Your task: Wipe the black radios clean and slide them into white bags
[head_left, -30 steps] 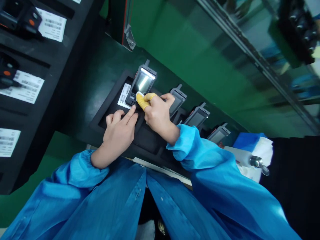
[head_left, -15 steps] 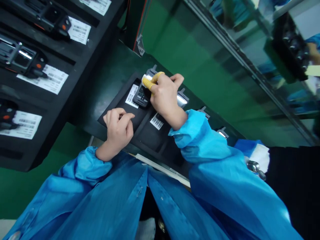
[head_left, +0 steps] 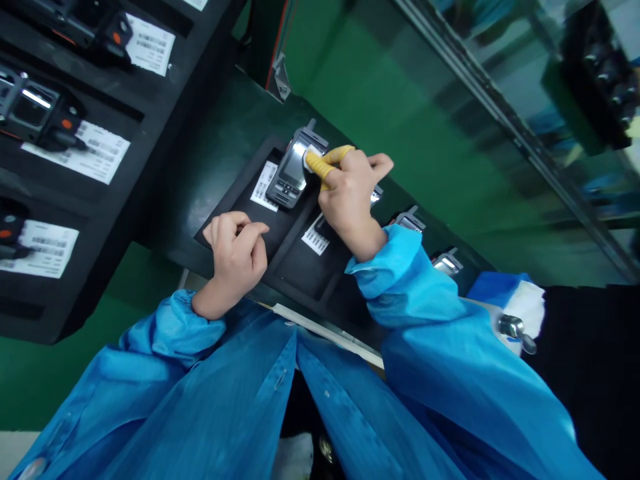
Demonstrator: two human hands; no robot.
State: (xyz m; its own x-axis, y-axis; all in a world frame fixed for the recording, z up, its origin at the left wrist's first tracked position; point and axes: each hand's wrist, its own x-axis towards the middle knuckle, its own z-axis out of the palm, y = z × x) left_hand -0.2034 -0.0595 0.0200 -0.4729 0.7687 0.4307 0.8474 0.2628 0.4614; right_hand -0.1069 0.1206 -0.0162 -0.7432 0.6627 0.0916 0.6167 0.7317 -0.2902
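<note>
My right hand (head_left: 350, 200), with yellow finger cots on thumb and forefinger, pinches a small white wipe (head_left: 313, 158) against the top of the screen of a black handheld device (head_left: 295, 172). The device lies in the leftmost slot of a black foam tray (head_left: 235, 200), beside a barcode label (head_left: 264, 187). My left hand (head_left: 236, 250) rests curled on the tray's near left corner, fingers closed, nothing visible in them. A second barcode label (head_left: 316, 237) lies just under my right wrist. More devices (head_left: 409, 219) follow in a row to the right, partly hidden by my right arm.
A larger black foam tray (head_left: 75, 200) at the left holds orange-buttoned devices (head_left: 37, 110) with white barcode labels (head_left: 87, 153). Green belt (head_left: 380, 100) and a metal rail (head_left: 500, 120) run behind. A blue-and-white cloth (head_left: 520, 300) and a metal-tipped tool (head_left: 515, 330) lie at the right.
My right hand went up the device with the wipe, then shifted right, uncovering the screen. My left hand curled its fingers and stayed on the tray corner.
</note>
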